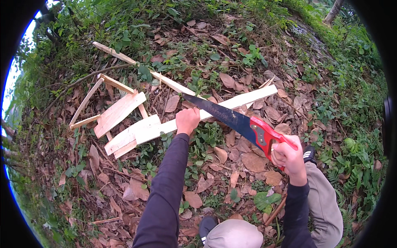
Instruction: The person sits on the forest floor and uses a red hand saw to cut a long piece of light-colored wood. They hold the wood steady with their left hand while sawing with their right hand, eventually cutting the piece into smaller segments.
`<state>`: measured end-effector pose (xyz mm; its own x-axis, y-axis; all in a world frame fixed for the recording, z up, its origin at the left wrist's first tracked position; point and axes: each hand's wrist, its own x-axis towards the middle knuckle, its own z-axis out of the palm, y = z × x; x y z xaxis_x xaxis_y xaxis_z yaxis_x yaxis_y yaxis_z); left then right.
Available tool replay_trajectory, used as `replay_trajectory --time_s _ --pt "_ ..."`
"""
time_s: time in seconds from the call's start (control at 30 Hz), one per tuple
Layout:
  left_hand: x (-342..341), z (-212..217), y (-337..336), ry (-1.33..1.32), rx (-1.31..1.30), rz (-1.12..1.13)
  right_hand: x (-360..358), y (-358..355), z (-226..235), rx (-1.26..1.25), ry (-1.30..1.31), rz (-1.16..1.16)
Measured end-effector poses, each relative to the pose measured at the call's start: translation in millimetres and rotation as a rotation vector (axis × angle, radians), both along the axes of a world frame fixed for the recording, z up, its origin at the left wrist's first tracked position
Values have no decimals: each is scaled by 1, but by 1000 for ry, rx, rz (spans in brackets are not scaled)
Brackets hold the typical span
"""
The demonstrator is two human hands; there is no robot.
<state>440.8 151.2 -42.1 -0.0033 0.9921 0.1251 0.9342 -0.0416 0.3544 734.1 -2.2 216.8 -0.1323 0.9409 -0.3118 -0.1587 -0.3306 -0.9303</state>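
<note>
Head view: seen from above, a slope of brown dry leaves and low green weeds [231,49]. Across the middle, a long pale sawn wooden plank [231,105], lying flat on the leaf litter and running from lower left to upper right. Pressed down on its middle, the left hand [187,120], fingers curled over the plank's near edge and clamped on it, dark sleeve trailing back to the lower edge. Just right of that hand, a hand saw with a dark blue-black blade and a red plastic handle [237,122], blade tip resting across the plank, blade slanting down to the right. Wrapped tightly round the red handle, the right hand [289,159], fingers clenched on the grip. Left of the plank, a loose heap of short pale wood offcuts and thin slats [118,113], some overlapping, one touching the plank's left end. Further up, a thin pale strip of wood [136,66] lying diagonally. Below, bent knees in beige trousers [324,206] and a dark shoe [308,155] beside the right hand.
</note>
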Motion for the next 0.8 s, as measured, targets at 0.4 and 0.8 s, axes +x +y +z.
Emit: replay_trajectory --time_s 0.4,0.8 --pt "1 -2 3 38 11 -11 -7 51 -21 45 -43 -94" --pt "-3 -1 1 11 -15 0 7 74 -69 174 -447 -357"
